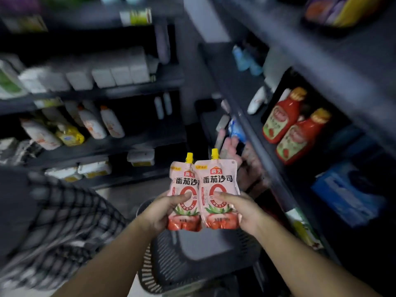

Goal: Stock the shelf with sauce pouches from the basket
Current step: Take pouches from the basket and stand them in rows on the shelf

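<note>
Two pink tomato sauce pouches with yellow caps are held upright, side by side, above the dark slatted basket (205, 262). My left hand (165, 213) grips the left pouch (183, 179) by its lower part, thumb on the front. My right hand (237, 209) grips the right pouch (216, 179) the same way, and that pouch overlaps the left one's edge. The dark shelf (257, 142) stands to the right of the pouches. The basket's floor looks bare where it shows.
Two red ketchup bottles (293, 125) lie on the right shelf, a blue package (347, 191) below them. Another person's hand (231, 146) reaches near the shelf edge behind the pouches. A checked sleeve (64, 221) fills the lower left. Shelves with white bottles stand at left.
</note>
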Tool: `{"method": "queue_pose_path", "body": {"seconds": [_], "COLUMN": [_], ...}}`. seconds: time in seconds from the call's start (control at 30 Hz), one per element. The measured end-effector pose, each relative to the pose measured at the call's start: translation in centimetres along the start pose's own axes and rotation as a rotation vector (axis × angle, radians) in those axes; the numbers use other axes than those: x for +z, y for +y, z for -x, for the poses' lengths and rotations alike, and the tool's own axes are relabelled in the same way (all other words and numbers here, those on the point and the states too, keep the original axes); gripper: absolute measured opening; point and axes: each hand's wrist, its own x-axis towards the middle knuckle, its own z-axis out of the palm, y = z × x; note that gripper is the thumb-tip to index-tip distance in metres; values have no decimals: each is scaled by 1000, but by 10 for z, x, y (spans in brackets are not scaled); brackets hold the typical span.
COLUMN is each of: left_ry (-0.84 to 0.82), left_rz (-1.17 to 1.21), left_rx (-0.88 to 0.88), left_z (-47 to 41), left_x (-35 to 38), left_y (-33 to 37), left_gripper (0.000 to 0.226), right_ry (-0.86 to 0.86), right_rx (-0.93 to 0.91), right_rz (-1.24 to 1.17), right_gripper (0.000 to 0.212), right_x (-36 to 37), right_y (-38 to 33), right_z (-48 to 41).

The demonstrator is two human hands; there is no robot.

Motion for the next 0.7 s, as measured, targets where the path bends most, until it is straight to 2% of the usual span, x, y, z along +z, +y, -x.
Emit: {"method": "queue_pose_path", "body": {"seconds": [0.2,0.33,0.4,0.53,0.63,0.7], "left_ry": [-180,-277,-317,-418,-517,-590], "left_rz": [-129,-169,-207,-294,-334,-358], "left_rx": [166,282,331,386,406,409], "left_z": [75,125,149,193,223,241], "left_x": [45,79,97,137,172,196], "left_y": [74,103,110,114,108,100], "left_gripper": [47,39,33,41,38,40], "right_ry": [101,208,256,330,399,450], "right_rx": [-294,-446,-520,-622,-685,-748], "right_rz": [-68,-114,-154,-196,-218,-219], "right_gripper": [17,24,25,21,18,24], "right_x": [35,48,50,46,34,24], "right_y": [-67,-97,-104,-104,-99,-96], "right_z": [95,162,195,262,312,346]}}
